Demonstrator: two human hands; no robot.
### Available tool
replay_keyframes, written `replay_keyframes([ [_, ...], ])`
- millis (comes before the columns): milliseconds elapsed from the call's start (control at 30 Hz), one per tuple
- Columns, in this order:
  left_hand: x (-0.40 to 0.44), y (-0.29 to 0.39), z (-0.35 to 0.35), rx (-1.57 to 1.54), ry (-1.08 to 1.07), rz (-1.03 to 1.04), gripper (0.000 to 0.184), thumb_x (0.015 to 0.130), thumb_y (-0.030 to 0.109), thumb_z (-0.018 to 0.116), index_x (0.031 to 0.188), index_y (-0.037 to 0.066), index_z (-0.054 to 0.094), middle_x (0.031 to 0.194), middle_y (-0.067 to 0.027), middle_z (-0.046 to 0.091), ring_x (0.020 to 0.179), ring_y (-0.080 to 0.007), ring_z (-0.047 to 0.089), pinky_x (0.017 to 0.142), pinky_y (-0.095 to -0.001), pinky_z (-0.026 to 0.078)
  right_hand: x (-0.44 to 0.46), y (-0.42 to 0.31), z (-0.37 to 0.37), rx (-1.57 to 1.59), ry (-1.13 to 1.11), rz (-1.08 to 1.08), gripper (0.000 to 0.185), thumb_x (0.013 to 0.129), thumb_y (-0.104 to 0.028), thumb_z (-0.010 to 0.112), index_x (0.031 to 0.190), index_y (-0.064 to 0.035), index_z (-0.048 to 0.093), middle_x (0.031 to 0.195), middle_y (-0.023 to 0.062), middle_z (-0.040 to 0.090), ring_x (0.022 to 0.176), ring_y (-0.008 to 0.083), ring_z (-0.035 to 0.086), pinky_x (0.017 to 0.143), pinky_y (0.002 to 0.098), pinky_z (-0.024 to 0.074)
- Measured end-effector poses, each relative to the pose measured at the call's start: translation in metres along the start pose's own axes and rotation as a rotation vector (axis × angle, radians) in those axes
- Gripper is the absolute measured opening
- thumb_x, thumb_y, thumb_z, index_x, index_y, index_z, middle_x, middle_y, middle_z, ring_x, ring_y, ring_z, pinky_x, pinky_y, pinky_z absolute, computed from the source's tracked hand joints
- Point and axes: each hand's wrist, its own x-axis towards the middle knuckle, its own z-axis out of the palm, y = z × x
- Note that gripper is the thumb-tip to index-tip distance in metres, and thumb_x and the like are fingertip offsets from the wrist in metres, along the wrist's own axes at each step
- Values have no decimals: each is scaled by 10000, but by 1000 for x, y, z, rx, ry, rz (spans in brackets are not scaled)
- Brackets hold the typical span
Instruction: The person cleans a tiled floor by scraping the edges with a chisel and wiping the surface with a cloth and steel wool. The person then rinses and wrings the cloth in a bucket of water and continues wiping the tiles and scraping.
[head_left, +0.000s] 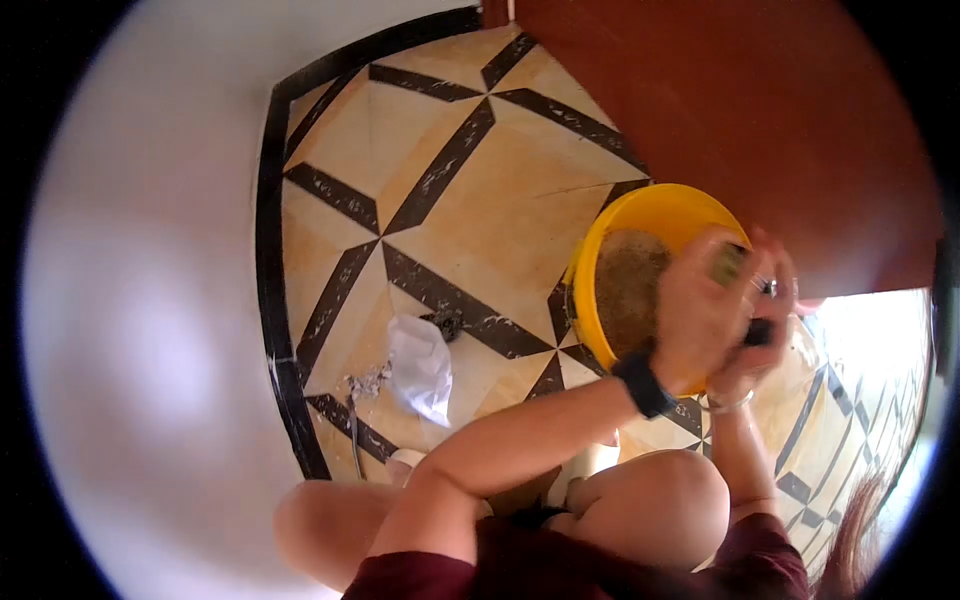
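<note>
My left hand [692, 305], a dark band round its wrist, is over the right side of a yellow bucket [592, 290]. Greyish-brown contents [628, 285] show inside the bucket. Close against the left hand is my right hand [768, 340], with a bracelet at its wrist. Both are smeared by motion, their fingers bent around something only partly visible. A small green patch [728, 263] shows at the top of the left hand, and a dark patch [760, 332] shows between the hands.
Crumpled white paper or plastic [420, 368] lies on the patterned tile floor [480, 200], beside grey scraps [368, 382] and a thin tool [354, 435]. A white wall [150, 300] stands left, a reddish-brown panel [770, 130] upper right. My bent knees are below.
</note>
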Motion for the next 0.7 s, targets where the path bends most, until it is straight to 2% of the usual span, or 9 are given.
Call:
replay_keyframes([
  [33, 0, 4, 9, 204, 125, 308, 194, 756, 196, 614, 856, 34, 577, 789, -97, 583, 719, -272, 576, 681, -349, 473, -7, 3, -1, 44, 93, 146, 385, 847, -427, 509, 887, -45, 517, 1103, 176, 487, 1033, 313, 483, 892, 431, 375],
  [100, 7, -1, 7, 467, -9, 454, 174, 751, 193, 601, 841, 45, 580, 789, -107, 594, 719, -268, 584, 643, -371, 477, -27, 18, 0, 152, 240, 487, 371, 856, -417, 493, 906, -50, 519, 1110, 168, 490, 1033, 303, 488, 895, 420, 377],
  [200, 17, -28, 5, 731, -234, 522, 141, 731, 189, 587, 793, 63, 584, 772, -125, 604, 710, -262, 594, 591, -389, 478, -64, 80, -14, 248, 228, 971, 352, 871, -400, 468, 935, -58, 523, 1119, 157, 494, 1033, 288, 495, 899, 403, 382],
  [300, 25, -58, 4, 895, -463, 584, 143, 703, 197, 580, 760, 66, 592, 755, -136, 610, 691, -264, 598, 574, -394, 479, -114, 134, -21, 290, 79, 1235, 338, 885, -384, 443, 963, -66, 526, 1129, 145, 498, 1033, 274, 502, 902, 386, 386],
  [333, 25, -64, 3, 940, -546, 606, 150, 694, 202, 578, 753, 65, 595, 751, -137, 612, 683, -266, 599, 574, -394, 479, -128, 144, -21, 300, 43, 1284, 334, 890, -379, 435, 973, -69, 527, 1132, 141, 499, 1033, 269, 504, 904, 381, 387],
  [467, 11, -71, 2, 1061, -744, 417, 208, 696, 236, 573, 784, 53, 619, 810, -115, 625, 831, -255, 579, 777, -410, 433, -155, 162, -29, 369, -23, 1399, 323, 910, -357, 402, 1011, -79, 531, 1145, 125, 504, 1033, 249, 513, 909, 358, 393],
  [533, -22, -83, 52, 1530, -114, 130, 200, 715, 241, 575, 801, 68, 625, 846, -100, 631, 900, -241, 561, 828, -405, 405, -154, 165, -40, 435, -22, 1406, 321, 919, -347, 385, 1030, -84, 534, 1151, 118, 507, 1033, 239, 518, 911, 347, 395],
  [600, -22, -74, 53, 1516, -14, 194, 240, 739, 253, 571, 861, 52, 616, 872, -114, 631, 901, -251, 565, 816, -405, 410, -139, 160, -51, 532, -11, 1355, 321, 929, -336, 369, 1049, -90, 536, 1157, 110, 509, 1032, 230, 522, 914, 336, 398],
  [700, 12, -48, -18, 770, -680, 783, 381, 783, 283, 555, 1015, -18, 581, 894, -180, 622, 801, -299, 604, 702, -411, 467, -85, 128, -59, 708, -21, 1141, 324, 943, -320, 344, 1077, -98, 539, 1167, 98, 513, 1032, 215, 529, 917, 319, 402],
])
